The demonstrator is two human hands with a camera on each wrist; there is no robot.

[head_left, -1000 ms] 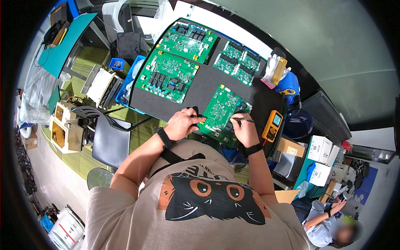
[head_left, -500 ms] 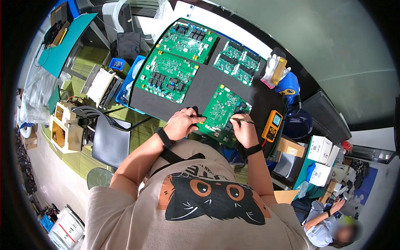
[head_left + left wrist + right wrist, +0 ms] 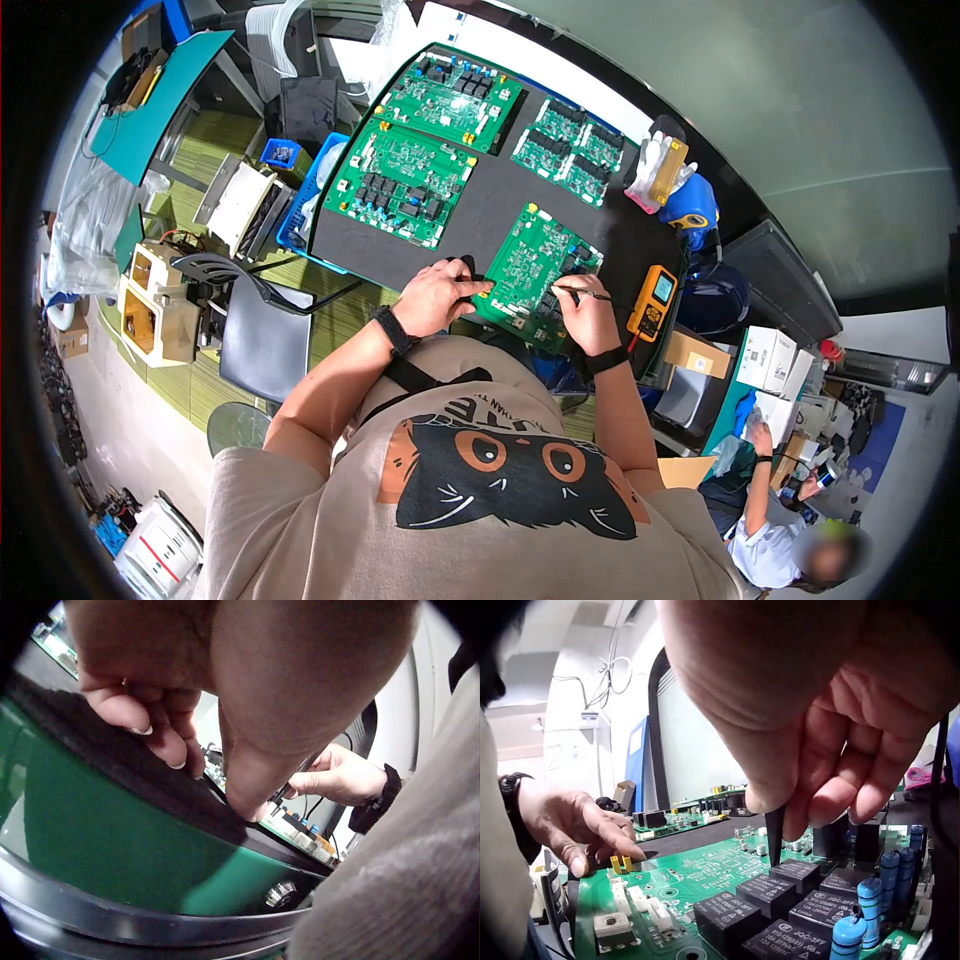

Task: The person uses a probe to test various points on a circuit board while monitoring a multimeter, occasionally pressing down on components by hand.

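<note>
Fingers [image 3: 834,799] partly hide the slim black tool [image 3: 775,834].

Head view looks down; close wrist views share one board [image 3: 525,262].

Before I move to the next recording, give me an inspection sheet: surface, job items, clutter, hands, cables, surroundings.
Surface: black mat under green circuit boards.
Job items: nearest circuit board lies flat; slim dark tool points down beside black relays.
Clutter: yellow handheld meter, white glove.
Hands: left hand touches the board's edge; right hand pinches the tool.
Cables: loops on the wall.
Surroundings: grey chair, blue basket, white boxes, another person.
</note>
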